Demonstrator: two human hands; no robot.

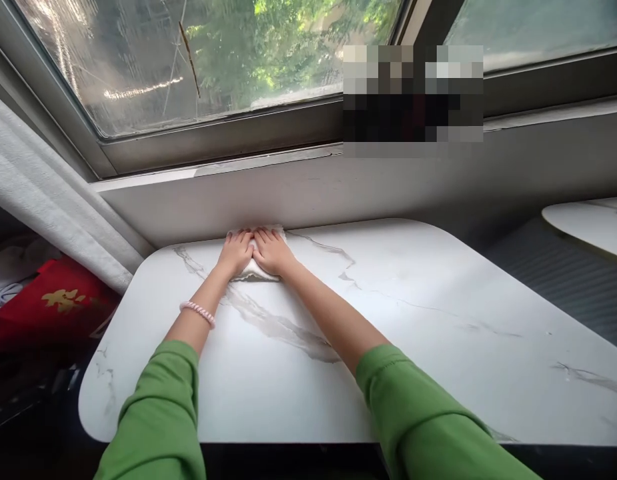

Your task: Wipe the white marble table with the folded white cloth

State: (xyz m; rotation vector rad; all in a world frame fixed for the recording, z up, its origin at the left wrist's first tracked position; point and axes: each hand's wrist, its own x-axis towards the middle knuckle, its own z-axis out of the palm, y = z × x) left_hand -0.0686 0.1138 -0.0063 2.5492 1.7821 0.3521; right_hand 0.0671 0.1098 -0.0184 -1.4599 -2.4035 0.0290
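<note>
A folded white cloth point(257, 270) lies on the white marbled table point(298, 400), at the far edge beside the wall. My left hand point(236, 253) rests flat on the left part of the cloth, fingers stretched toward the wall. Beside it, my right hand point(272, 251) presses flat on the right part, its fingers also extended. The thumbs nearly meet in the middle. The cloth shows beyond the fingertips and below the palms; the rest is hidden under both hands.
A window point(223, 143) with a metal frame runs above the wall behind the table. At the left hang a pale curtain point(48, 180) and a red cloth item point(53, 307). Another white tabletop point(593, 223) stands at the right.
</note>
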